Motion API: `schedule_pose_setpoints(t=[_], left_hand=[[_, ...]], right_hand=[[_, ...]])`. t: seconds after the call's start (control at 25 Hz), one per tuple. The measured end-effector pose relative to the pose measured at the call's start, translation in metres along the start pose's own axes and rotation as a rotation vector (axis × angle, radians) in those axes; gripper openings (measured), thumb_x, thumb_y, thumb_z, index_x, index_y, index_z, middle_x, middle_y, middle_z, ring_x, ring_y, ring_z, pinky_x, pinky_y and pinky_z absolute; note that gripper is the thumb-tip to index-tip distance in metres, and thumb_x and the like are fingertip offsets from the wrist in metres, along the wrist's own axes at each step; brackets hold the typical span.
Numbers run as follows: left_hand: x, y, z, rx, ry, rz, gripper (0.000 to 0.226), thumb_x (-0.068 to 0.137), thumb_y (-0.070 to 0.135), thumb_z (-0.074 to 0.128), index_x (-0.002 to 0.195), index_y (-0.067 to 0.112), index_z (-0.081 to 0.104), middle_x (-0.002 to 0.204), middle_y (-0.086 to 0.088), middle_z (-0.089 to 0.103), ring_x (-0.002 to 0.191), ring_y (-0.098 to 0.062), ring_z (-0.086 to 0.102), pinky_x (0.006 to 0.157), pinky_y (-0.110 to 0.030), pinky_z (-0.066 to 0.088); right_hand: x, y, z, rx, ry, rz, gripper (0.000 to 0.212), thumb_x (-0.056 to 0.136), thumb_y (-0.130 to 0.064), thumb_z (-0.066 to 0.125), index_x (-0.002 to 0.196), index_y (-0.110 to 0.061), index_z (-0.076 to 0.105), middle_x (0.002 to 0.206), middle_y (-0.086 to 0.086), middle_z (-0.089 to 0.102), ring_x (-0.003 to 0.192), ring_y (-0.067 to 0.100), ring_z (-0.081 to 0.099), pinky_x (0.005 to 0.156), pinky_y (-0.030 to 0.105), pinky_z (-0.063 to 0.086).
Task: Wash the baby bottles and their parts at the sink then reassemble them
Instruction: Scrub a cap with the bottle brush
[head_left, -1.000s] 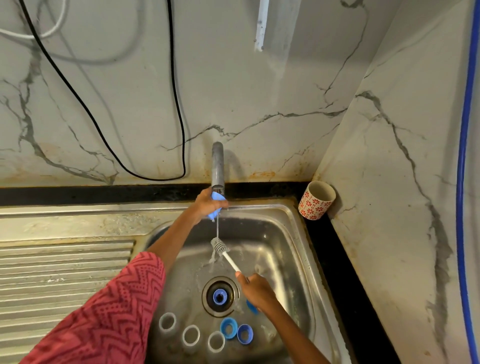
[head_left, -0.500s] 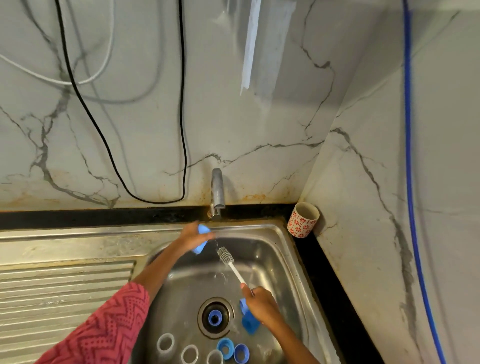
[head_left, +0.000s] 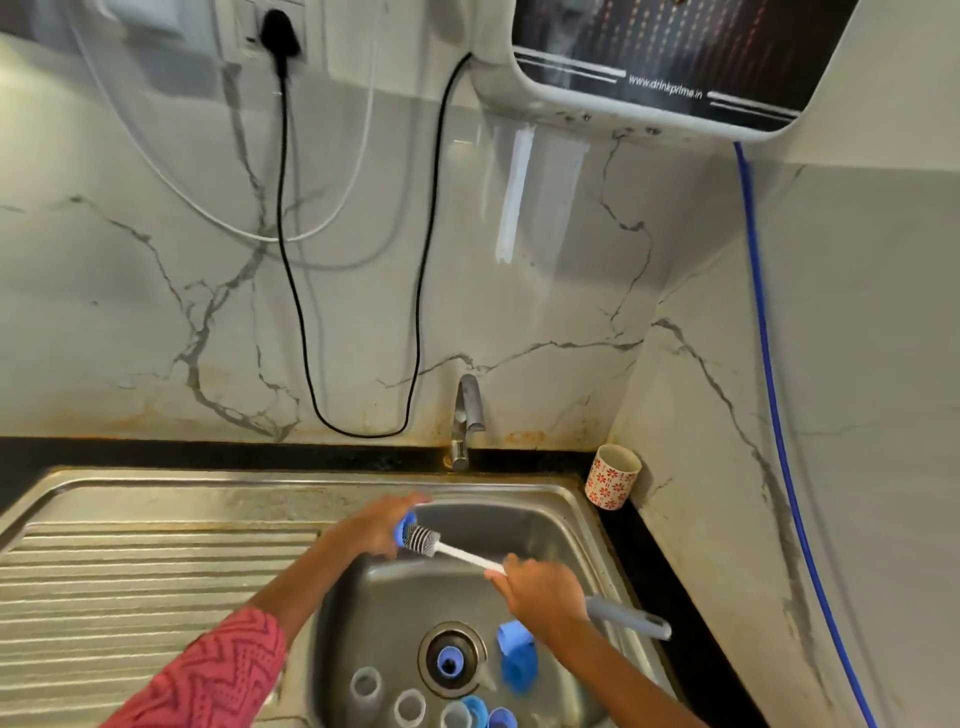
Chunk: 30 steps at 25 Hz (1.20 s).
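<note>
My left hand (head_left: 375, 529) holds a small blue bottle part (head_left: 403, 529) over the back left of the steel sink (head_left: 561, 525). My right hand (head_left: 540, 592) grips the white handle of a bottle brush (head_left: 457, 552), whose grey bristle head touches the blue part. On the sink floor lie clear bottles (head_left: 365, 686) with open mouths up, blue rings (head_left: 475, 711) and a blue piece (head_left: 514, 657). Another blue part (head_left: 450, 662) sits in the drain.
The tap (head_left: 466, 415) stands at the back rim; no water stream is visible. A patterned cup (head_left: 612, 477) sits in the corner on the black counter. A ribbed drainboard (head_left: 130, 587) spans the left. Cables hang on the marble wall, and a water purifier (head_left: 660, 62) is mounted above.
My left hand came away from the tap spout and lowered with the blue part. The brush head moved left onto that part. The camera tilted up.
</note>
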<state>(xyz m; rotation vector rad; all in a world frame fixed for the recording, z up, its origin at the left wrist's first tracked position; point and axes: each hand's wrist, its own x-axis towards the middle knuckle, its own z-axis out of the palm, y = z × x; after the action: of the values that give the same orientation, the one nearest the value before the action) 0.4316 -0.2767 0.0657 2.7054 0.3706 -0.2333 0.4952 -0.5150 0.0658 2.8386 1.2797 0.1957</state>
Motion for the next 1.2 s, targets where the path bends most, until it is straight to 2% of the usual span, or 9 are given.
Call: schedule_pose_setpoints(t=[0.12, 0.2, 0.28, 0.4, 0.56, 0.8, 0.92, 1.04, 1.2], left_hand=[[-0.009, 0.032, -0.020, 0.271, 0.033, 0.083, 0.039, 0.086, 0.018, 0.064, 0.123, 0.013, 0.056, 0.121, -0.005, 0.060, 0.104, -0.017, 0.056, 0.089, -0.023, 0.044], [-0.008, 0.048, -0.039, 0.393, 0.125, 0.136, 0.028, 0.087, 0.025, 0.062, 0.113, 0.014, 0.062, 0.114, -0.004, 0.064, 0.098, -0.017, 0.057, 0.087, -0.024, 0.045], [-0.009, 0.055, -0.051, 0.509, 0.243, 0.231, 0.027, 0.088, 0.025, 0.060, 0.112, 0.014, 0.060, 0.113, -0.003, 0.062, 0.104, -0.018, 0.055, 0.092, -0.026, 0.042], [-0.014, 0.050, -0.046, 0.494, 0.333, 0.225, 0.026, 0.089, 0.022, 0.059, 0.114, 0.014, 0.056, 0.116, -0.004, 0.059, 0.107, -0.019, 0.052, 0.092, -0.027, 0.042], [-0.016, 0.061, -0.053, 0.286, 0.355, 0.107, 0.028, 0.087, 0.021, 0.063, 0.114, 0.014, 0.056, 0.110, -0.006, 0.061, 0.095, -0.017, 0.054, 0.084, -0.026, 0.046], [-0.015, 0.077, -0.064, 0.731, 0.413, 0.259, 0.031, 0.093, 0.014, 0.050, 0.123, 0.008, 0.049, 0.129, -0.010, 0.052, 0.121, -0.023, 0.043, 0.095, -0.034, 0.043], [-0.018, 0.063, -0.070, 0.722, 0.448, 0.202, 0.036, 0.092, 0.013, 0.051, 0.128, 0.009, 0.045, 0.128, -0.010, 0.052, 0.121, -0.024, 0.043, 0.097, -0.034, 0.043], [-0.020, 0.067, -0.076, 0.683, 0.446, 0.187, 0.036, 0.091, 0.015, 0.054, 0.126, 0.009, 0.048, 0.126, -0.009, 0.053, 0.118, -0.023, 0.045, 0.097, -0.033, 0.043], [-0.013, 0.078, -0.071, 0.767, 0.502, 0.250, 0.034, 0.093, 0.011, 0.049, 0.127, 0.007, 0.046, 0.131, -0.011, 0.050, 0.121, -0.024, 0.043, 0.098, -0.034, 0.041]], right_hand=[[0.001, -0.005, -0.010, 0.034, 0.069, 0.068, 0.040, 0.089, -0.048, 0.032, 0.062, -0.021, 0.044, 0.032, -0.003, 0.040, 0.021, 0.010, 0.039, 0.028, 0.012, 0.025], [-0.010, -0.019, -0.017, 0.041, 0.089, 0.079, 0.036, 0.088, -0.049, 0.046, 0.071, -0.017, 0.043, 0.037, 0.001, 0.049, 0.028, 0.013, 0.050, 0.030, 0.015, 0.033], [-0.017, -0.036, -0.022, 0.129, 0.088, 0.175, 0.041, 0.096, -0.048, 0.042, 0.089, -0.011, 0.059, 0.072, 0.010, 0.068, 0.066, 0.022, 0.069, 0.056, 0.027, 0.052], [-0.026, -0.046, -0.034, 0.222, -0.066, 0.217, 0.054, 0.101, -0.047, 0.023, 0.110, -0.009, 0.060, 0.098, 0.009, 0.066, 0.096, 0.028, 0.065, 0.080, 0.036, 0.050], [-0.021, -0.032, -0.059, 0.146, 0.009, 0.230, 0.053, 0.101, -0.049, 0.021, 0.110, -0.012, 0.058, 0.101, 0.006, 0.065, 0.088, 0.023, 0.062, 0.070, 0.030, 0.043], [-0.032, -0.029, -0.050, 0.249, -0.013, 0.282, 0.060, 0.099, -0.052, 0.021, 0.106, -0.008, 0.062, 0.100, 0.009, 0.066, 0.092, 0.025, 0.063, 0.074, 0.032, 0.047], [-0.039, -0.035, -0.056, 0.169, 0.009, 0.216, 0.057, 0.100, -0.051, 0.020, 0.106, -0.011, 0.061, 0.093, 0.006, 0.063, 0.084, 0.023, 0.061, 0.067, 0.028, 0.039], [-0.022, -0.026, -0.059, 0.101, 0.058, 0.264, 0.057, 0.100, -0.052, 0.019, 0.106, -0.014, 0.060, 0.096, 0.004, 0.066, 0.087, 0.023, 0.064, 0.071, 0.031, 0.047], [-0.020, -0.038, -0.040, 0.355, -0.047, 0.378, 0.056, 0.098, -0.054, 0.021, 0.086, -0.014, 0.059, 0.080, 0.001, 0.061, 0.078, 0.018, 0.060, 0.075, 0.031, 0.052]])
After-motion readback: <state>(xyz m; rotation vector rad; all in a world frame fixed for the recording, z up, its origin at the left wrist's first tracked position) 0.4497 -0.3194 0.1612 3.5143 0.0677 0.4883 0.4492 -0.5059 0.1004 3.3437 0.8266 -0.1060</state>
